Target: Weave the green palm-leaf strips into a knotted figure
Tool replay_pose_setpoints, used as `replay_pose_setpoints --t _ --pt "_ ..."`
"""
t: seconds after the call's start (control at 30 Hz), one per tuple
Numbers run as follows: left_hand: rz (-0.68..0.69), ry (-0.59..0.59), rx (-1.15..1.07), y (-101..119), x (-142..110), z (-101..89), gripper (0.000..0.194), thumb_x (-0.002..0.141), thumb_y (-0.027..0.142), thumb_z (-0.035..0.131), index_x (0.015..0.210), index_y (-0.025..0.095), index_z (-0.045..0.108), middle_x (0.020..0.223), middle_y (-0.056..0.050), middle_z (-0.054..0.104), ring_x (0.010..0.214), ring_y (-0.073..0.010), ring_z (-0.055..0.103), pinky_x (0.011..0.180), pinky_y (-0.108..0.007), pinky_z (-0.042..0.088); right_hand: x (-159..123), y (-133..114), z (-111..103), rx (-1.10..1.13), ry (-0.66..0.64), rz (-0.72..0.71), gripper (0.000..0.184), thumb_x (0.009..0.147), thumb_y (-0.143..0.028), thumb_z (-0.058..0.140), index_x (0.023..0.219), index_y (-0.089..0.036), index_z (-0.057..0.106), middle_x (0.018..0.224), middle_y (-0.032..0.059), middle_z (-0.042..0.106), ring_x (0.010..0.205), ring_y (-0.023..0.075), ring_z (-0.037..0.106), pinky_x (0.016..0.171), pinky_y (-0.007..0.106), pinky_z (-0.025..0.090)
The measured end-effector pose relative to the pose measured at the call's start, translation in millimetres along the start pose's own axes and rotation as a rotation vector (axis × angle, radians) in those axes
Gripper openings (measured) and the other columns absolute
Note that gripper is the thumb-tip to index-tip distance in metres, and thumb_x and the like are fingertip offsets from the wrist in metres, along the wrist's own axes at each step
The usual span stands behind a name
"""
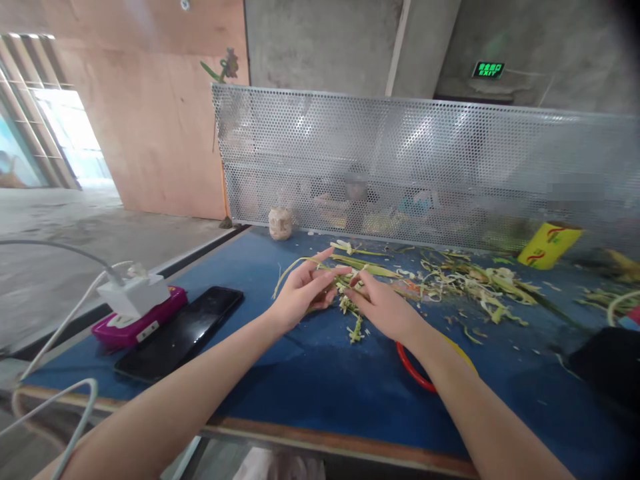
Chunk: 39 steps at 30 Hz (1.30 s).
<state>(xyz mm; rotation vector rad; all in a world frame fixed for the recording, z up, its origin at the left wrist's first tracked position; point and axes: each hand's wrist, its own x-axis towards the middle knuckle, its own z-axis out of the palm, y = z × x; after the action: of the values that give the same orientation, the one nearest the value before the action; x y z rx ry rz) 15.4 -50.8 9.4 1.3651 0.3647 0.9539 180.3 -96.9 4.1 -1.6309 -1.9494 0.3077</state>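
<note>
My left hand (307, 290) is over the middle of the blue table, its fingers curled round a thin green plant stalk (287, 272) that bends out to the left. Close beside it on the right, my right hand (383, 303) has thumb and fingers pinched on the same greenery between the two hands. Small pale green buds (356, 328) hang or lie just below the fingertips; which of these I cannot tell. Longer green leaves and stalks (370, 269) lie behind the hands. The exact grip points are partly hidden by the fingers.
Plant scraps (480, 283) litter the table's right side, near a yellow roll (550, 245). A black phone (180, 333) and a magenta power strip (140, 320) with cables lie left. A red-and-yellow rim (415, 373) shows under my right forearm. A perforated metal screen (425, 160) closes the back.
</note>
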Motion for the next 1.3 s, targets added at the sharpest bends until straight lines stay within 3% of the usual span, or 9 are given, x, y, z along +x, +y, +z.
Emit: replay_pose_setpoints --t 0.23,0.37,0.47,0.63,0.73,0.83,0.97,1.13,1.3 --pt "0.02 0.016 0.035 -1.8 1.5 1.8 0.053 0.079 0.028 0.055 0.128 0.019 0.035 0.1 -0.012 0.064 0.041 -0.0029 0.045 0.034 -0.016 0.025 -1.0 -1.1 3.2 -0.008 0.024 0.016 0.052 0.084 -0.048 0.038 0.126 -0.018 0.032 0.063 -0.0003 0.055 0.055 0.0158 0.051 0.051 0.025 0.032" --pt "0.081 0.058 0.027 -0.4 1.5 3.1 0.047 0.081 0.026 0.052 0.125 0.019 0.037 0.098 -0.011 0.064 0.04 -0.0016 0.043 0.033 -0.015 0.026 1.0 2.8 5.9 0.018 -0.018 0.1 0.053 0.083 -0.056 0.034 0.116 -0.019 0.05 0.069 0.0045 0.06 0.059 0.0171 0.054 0.055 0.027 0.035" --pt "0.098 0.101 0.069 0.7 1.4 4.1 0.044 0.082 0.024 0.049 0.124 0.018 0.036 0.097 -0.011 0.064 0.039 -0.0023 0.044 0.031 -0.015 0.027 1.5 2.4 6.0 0.042 -0.034 0.051 0.047 0.082 -0.056 0.036 0.108 -0.021 0.056 0.071 0.0041 0.062 0.061 0.0164 0.054 0.057 0.026 0.036" --pt "0.115 0.092 0.176 0.2 0.9 4.0 0.04 0.084 0.022 0.045 0.123 0.019 0.035 0.096 -0.009 0.063 0.039 -0.0019 0.045 0.031 -0.013 0.031 -0.2 -1.6 1.3 -0.06 0.038 0.067 0.04 0.083 -0.053 0.036 0.078 -0.021 0.059 0.056 0.0001 0.055 0.051 0.0138 0.048 0.051 0.025 0.031" --pt "0.117 0.088 0.274 -1.5 0.9 2.4 0.041 0.085 0.025 0.042 0.125 0.021 0.033 0.091 -0.006 0.063 0.04 -0.0025 0.044 0.032 -0.014 0.033 0.2 -1.1 0.3 -0.076 0.193 0.075 0.026 0.076 -0.045 0.05 0.081 -0.021 0.055 0.053 -0.003 0.052 0.047 0.0124 0.045 0.048 0.024 0.03" --pt "0.116 0.086 0.324 -3.1 1.0 0.8 0.041 0.086 0.028 0.041 0.126 0.023 0.032 0.085 -0.004 0.062 0.04 -0.0035 0.044 0.032 -0.014 0.034 2.0 1.1 3.1 0.1 0.196 -0.029 0.015 0.077 -0.032 0.049 0.076 -0.02 0.056 0.058 -0.002 0.056 0.051 0.0114 0.048 0.049 0.023 0.034" --pt "0.13 0.084 0.344 -3.0 1.1 0.3 0.042 0.086 0.028 0.041 0.127 0.023 0.032 0.086 -0.004 0.062 0.039 -0.0024 0.043 0.033 -0.014 0.036 2.4 1.7 7.2 0.217 0.129 -0.033 0.019 0.076 -0.026 0.048 0.085 -0.02 0.064 0.061 -0.0007 0.061 0.05 0.0114 0.05 0.049 0.023 0.037" --pt "0.132 0.114 0.316 -1.8 1.9 0.4 0.042 0.086 0.025 0.042 0.126 0.021 0.031 0.095 -0.008 0.062 0.047 -0.005 0.05 0.033 -0.013 0.037 -2.1 -2.4 5.5 0.196 0.133 -0.055 0.028 0.079 -0.024 0.045 0.096 -0.022 0.067 0.041 -0.005 0.049 0.038 0.0104 0.046 0.045 0.023 0.038" --pt "0.144 0.123 0.308 -1.6 2.0 1.1 0.042 0.085 0.026 0.042 0.126 0.021 0.032 0.097 -0.008 0.061 0.052 -0.0075 0.054 0.032 -0.014 0.039 -4.2 -4.1 6.0 0.114 0.226 -0.102 0.029 0.079 -0.027 0.046 0.097 -0.023 0.068 0.044 -0.0028 0.057 0.041 0.012 0.052 0.05 0.025 0.043"
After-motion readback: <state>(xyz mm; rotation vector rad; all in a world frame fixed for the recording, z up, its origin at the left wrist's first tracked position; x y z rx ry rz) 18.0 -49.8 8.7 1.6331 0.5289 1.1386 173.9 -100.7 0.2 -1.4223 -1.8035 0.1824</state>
